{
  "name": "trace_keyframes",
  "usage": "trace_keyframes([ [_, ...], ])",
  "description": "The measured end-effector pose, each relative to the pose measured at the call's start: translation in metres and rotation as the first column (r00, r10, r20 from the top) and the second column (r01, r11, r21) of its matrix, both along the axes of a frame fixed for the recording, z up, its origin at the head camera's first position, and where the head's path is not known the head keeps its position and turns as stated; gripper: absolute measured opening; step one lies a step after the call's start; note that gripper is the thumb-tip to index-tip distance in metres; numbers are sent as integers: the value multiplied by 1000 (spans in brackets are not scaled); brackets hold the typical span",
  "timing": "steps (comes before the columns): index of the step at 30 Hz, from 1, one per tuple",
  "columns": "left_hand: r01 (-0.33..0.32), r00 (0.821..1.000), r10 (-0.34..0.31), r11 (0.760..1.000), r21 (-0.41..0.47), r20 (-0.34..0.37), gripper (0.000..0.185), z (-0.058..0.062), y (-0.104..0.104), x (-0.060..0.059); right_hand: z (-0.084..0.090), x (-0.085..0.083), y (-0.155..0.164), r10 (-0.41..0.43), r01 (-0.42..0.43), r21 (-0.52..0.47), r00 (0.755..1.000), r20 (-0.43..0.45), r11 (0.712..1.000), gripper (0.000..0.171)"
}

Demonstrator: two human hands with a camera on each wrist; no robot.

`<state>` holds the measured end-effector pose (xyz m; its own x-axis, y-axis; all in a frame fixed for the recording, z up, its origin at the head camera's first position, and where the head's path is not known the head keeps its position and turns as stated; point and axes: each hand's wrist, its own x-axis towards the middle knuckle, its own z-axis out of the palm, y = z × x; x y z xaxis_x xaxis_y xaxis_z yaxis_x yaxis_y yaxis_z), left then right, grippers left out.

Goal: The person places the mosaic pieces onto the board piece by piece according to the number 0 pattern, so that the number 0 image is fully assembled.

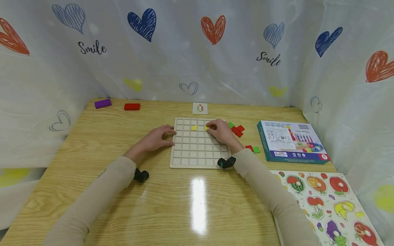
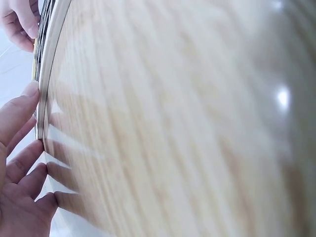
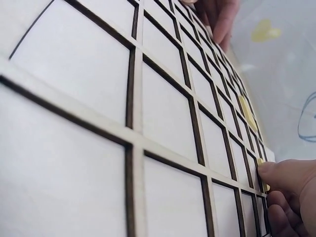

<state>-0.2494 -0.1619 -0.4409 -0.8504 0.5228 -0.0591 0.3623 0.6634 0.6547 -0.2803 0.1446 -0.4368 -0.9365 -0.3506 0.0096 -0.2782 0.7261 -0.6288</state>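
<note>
A pale wooden grid board [image 1: 193,154] lies flat on the table. At its left edge, my left hand [image 1: 157,139] touches the rim with thumb and fingers spread apart. My right hand [image 1: 221,131] reaches over the board's upper right part and pinches a small yellow tile [image 3: 260,162] at a grid cell; its shape is mostly hidden by the thumb. Another yellow tile [image 1: 194,128], with a slanted side, sits in the grid a little to the left. Beyond the board's far edge lies a small card [image 1: 200,108] printed with a coloured grid pattern.
Red tiles [image 1: 237,132] and green tiles [image 1: 256,149] lie right of the board, some near the right forearm. A boxed bead set [image 1: 292,141] and a fruit puzzle board [image 1: 330,205] occupy the right side. Purple [image 1: 103,103] and red [image 1: 132,107] blocks lie far left.
</note>
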Motion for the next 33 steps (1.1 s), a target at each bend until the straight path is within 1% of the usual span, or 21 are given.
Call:
trace_keyframes([
  [9, 7, 1000, -7, 1000, -2, -8, 50, 2, 0, 1, -5, -1, -1, -24, 24, -2, 1000, -13, 1000, 29],
  [20, 15, 1000, -15, 1000, -4, -10, 49, 2, -1, 0, -2, 3, -2, -31, 31, -15, 999, 10, 999, 32],
  [23, 17, 1000, -17, 1000, 0, -14, 50, 2, -1, 0, -2, 3, 0, -30, 32, -51, 999, 24, 998, 32],
  [28, 13, 1000, -13, 1000, 4, -10, 50, 0, -1, 0, -2, 5, 9, -28, 33, -154, 999, 33, 987, 31],
  [31, 6, 1000, -6, 1000, 8, 0, 50, 0, -1, 0, -3, 10, 16, -37, 40, -168, 999, 20, 985, 32],
  [33, 1, 1000, -2, 1000, 9, 9, 50, 1, -1, 0, -3, 14, 23, -59, 62, -173, 998, 25, 983, 33],
])
